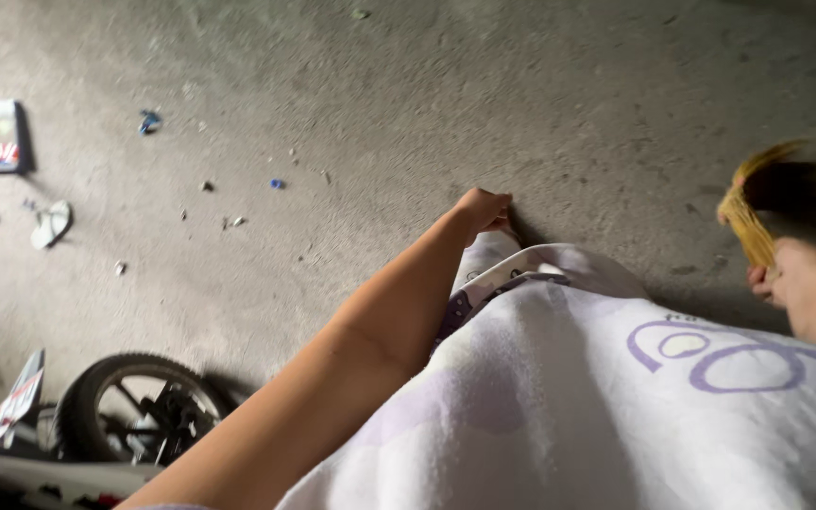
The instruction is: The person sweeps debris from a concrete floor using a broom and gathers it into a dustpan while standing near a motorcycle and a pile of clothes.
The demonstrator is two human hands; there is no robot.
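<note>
White cloth with pale purple shapes (559, 406), the person's own garment, fills the bottom of the view. Over it the left hand (484, 210) reaches toward the concrete floor (408, 85); its fingers are curled together and nothing is seen inside. At the right edge the right hand (790, 274) is clamped on the handle of a straw broom (762, 203), whose yellow bristles are blurred above the floor. Small scraps of litter (233, 223) lie well apart to the left, near a white sandal (50, 224). A motorbike wheel (134, 411) stands at the lower left.
</note>
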